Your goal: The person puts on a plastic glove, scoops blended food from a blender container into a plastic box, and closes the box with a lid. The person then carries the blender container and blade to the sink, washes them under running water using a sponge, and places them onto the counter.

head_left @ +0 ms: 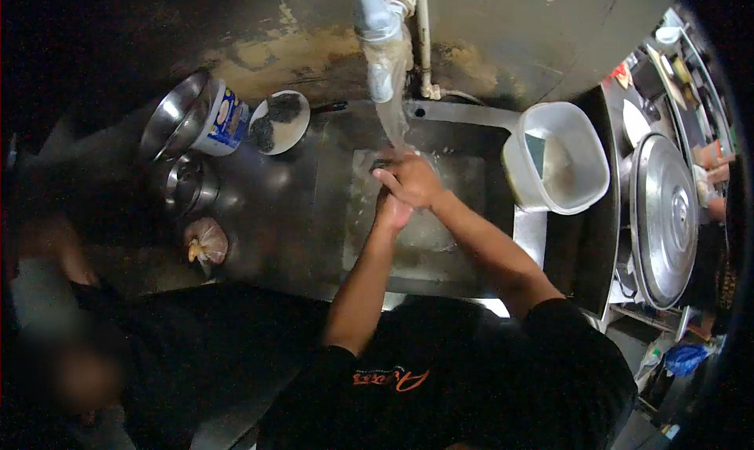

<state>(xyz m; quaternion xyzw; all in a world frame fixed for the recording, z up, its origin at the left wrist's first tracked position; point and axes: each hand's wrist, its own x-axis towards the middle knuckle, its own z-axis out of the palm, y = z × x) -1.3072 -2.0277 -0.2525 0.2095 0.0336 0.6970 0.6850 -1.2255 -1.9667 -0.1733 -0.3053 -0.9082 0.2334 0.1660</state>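
My two hands are together over the sink (424,285), under water running from the tap (382,81). My right hand (419,181) lies across my left hand (395,211) and its fingers wrap round it. Most of the left hand's fingers are hidden beneath the right. A small dark patch shows at the fingertips, and I cannot make out whether it is an object. Cloudy water and pale bits lie in the basin below.
Left of the sink are a white tub (217,120), metal bowls (179,112), a white dish (292,128) with dark scouring pads, and a tied plastic bag (207,241). Rightward stand a square plastic container (559,191) and a large metal lid (664,218). Another person (181,348) is at lower left.
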